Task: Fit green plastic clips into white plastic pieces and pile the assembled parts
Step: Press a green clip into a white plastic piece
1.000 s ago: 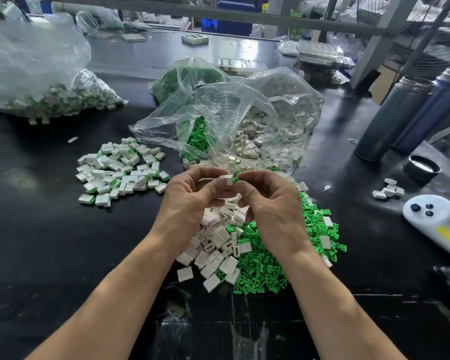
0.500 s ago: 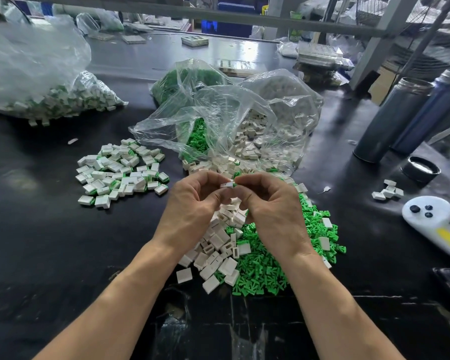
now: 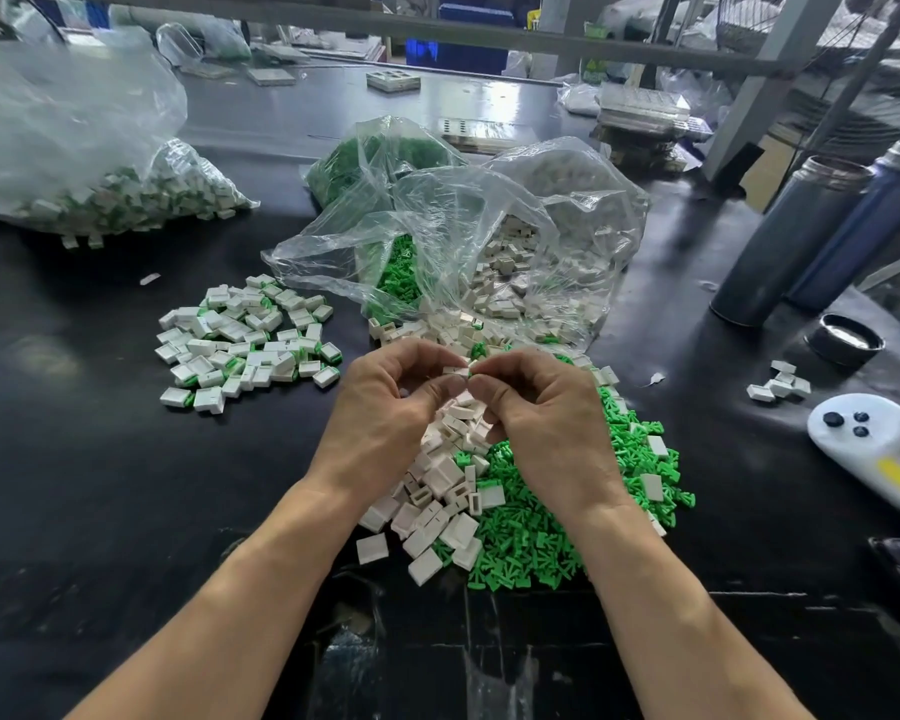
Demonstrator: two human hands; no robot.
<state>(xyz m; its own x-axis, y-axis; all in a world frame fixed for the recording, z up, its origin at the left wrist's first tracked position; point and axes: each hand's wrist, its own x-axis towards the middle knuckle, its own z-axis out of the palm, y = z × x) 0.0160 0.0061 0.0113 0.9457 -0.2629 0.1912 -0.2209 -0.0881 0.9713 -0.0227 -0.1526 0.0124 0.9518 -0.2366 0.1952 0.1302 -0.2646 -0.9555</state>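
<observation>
My left hand (image 3: 385,413) and my right hand (image 3: 546,423) meet fingertip to fingertip above the loose parts. Between them is a small white plastic piece (image 3: 455,372), pinched by my left fingers, with a sliver of green clip showing at its right end under my right fingertips. Below the hands lie a heap of loose white pieces (image 3: 437,491) and a heap of green clips (image 3: 552,532). A pile of assembled white-and-green parts (image 3: 245,340) sits to the left on the black table (image 3: 74,485).
Open clear bags of green clips (image 3: 380,163) and white pieces (image 3: 536,262) stand behind the hands. A big bag of assembled parts (image 3: 100,194) lies far left. Two dark flasks (image 3: 796,236), a lid (image 3: 845,339), a few white pieces (image 3: 780,384) and a white controller (image 3: 863,428) are on the right.
The green clip, visible beside the white piece a second ago, is now pressed almost fully into it. Both hands stay together over the heaps, shifted slightly lower.
</observation>
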